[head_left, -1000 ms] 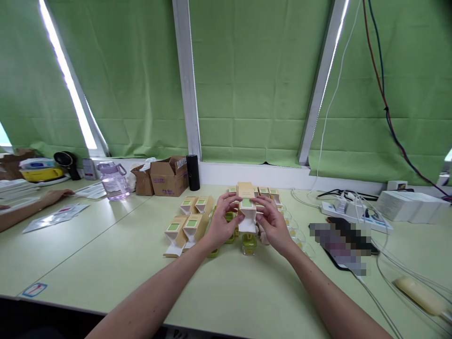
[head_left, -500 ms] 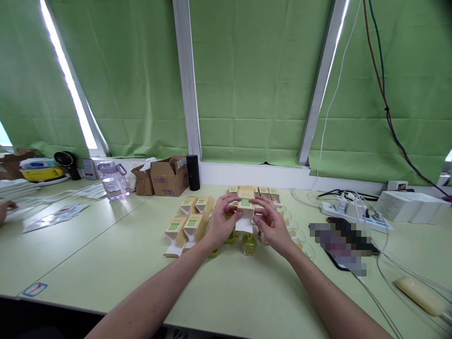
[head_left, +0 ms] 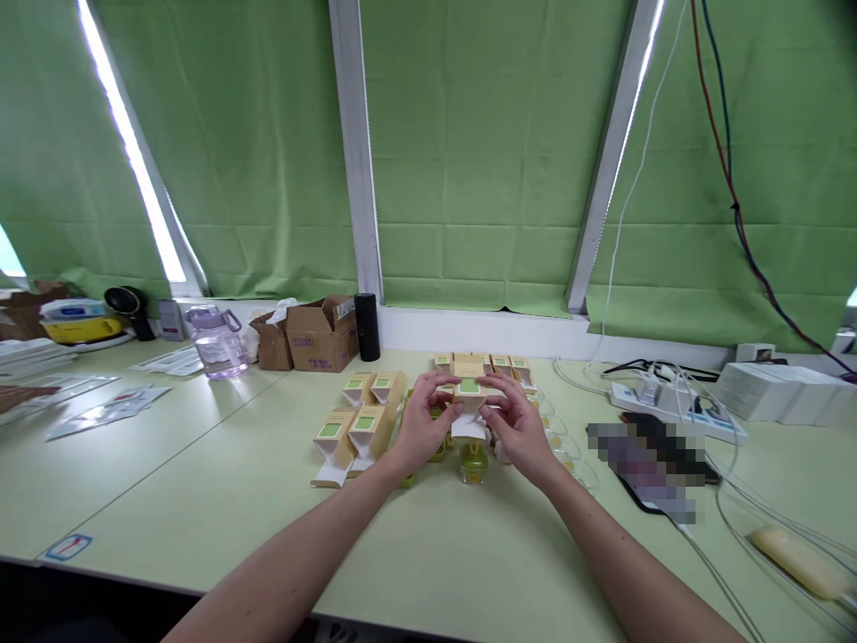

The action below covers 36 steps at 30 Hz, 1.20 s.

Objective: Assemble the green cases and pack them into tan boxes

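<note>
Between my two hands is a small yellow-tan carton (head_left: pixel 470 388) with a green label and a white flap hanging toward me. My left hand (head_left: pixel 427 420) grips its left side, fingertips on top and thumb at the flap's fold. On the right side, my right hand (head_left: pixel 517 423) pinches it the same way. Just below stands a small glass jar with a green lid (head_left: pixel 474 460). Several similar cartons (head_left: pixel 365 429) stand to the left, the front ones with flaps out. More cartons (head_left: pixel 512 366) are behind my hands, partly hidden.
Clear round lids or discs (head_left: pixel 566 446) lie in a row to the right. Beyond them are phones (head_left: pixel 643 464), a power strip (head_left: pixel 676 415) with cables and white boxes (head_left: pixel 783 391). A bottle (head_left: pixel 218 344) and cardboard box (head_left: pixel 321 335) stand at back left. Another person's hand (head_left: pixel 27 399) reaches in.
The carton's white flap has tilted up slightly toward my thumbs, while both hands keep their hold. At far left, the other person's hand has moved further in over the clear sheets.
</note>
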Each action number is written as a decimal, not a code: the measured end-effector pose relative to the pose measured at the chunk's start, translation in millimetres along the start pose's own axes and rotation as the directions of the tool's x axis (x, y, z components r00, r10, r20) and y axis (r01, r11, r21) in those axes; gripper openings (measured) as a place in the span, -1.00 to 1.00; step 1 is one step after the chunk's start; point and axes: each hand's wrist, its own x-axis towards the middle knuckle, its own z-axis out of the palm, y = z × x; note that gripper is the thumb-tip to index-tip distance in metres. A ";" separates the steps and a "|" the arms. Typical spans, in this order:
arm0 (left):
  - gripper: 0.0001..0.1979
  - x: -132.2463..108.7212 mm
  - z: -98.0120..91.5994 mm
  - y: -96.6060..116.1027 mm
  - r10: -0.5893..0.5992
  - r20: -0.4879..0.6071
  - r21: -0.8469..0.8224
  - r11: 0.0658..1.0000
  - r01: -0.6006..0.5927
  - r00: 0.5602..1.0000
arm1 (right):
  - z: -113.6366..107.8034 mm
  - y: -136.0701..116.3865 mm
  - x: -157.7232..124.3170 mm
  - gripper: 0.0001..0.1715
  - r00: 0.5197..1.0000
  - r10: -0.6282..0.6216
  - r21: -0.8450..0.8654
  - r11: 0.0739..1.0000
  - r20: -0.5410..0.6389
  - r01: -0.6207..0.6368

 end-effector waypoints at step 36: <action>-0.09 -11.3 -5.7 10.0 -0.028 0.281 0.033 0.999 0.019 0.959 | 1.2 5.8 3.4 -0.65 0.992 -0.035 -0.024 0.999 -0.120 0.033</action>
